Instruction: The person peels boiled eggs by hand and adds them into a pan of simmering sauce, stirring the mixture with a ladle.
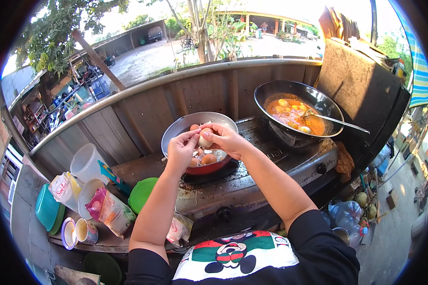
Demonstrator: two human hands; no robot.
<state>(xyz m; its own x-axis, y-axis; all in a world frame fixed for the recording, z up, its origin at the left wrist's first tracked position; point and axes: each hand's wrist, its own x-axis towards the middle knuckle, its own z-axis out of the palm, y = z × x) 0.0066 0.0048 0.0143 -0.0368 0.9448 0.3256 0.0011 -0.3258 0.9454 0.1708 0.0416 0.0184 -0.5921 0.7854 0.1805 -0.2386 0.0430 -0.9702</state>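
Note:
My left hand (pixel 182 146) and my right hand (pixel 227 139) hold a partly peeled egg (pixel 204 141) between their fingertips. White shows on its lower side and brown shell remains higher up. Directly beneath is a deep red pan (pixel 207 168) with a grey inside, set on the left side of the gas stove (pixel 249 167). Inside the pan lie brown eggs (pixel 209 159), bits of shell and something whitish, partly hidden by my hands. To the right, a black wok (pixel 262 104) holds an orange sauce with several peeled eggs (pixel 283 102) and a metal ladle (pixel 339 123).
Left of the stove stand a clear plastic tub (pixel 87 160), opened food packets (pixel 110 210), small cups (pixel 86 231), a green lid (pixel 142 194) and a teal container (pixel 48 210). A metal sheet wall (pixel 199 92) runs behind the stove. Large plastic bottles (pixel 346 213) lie at right.

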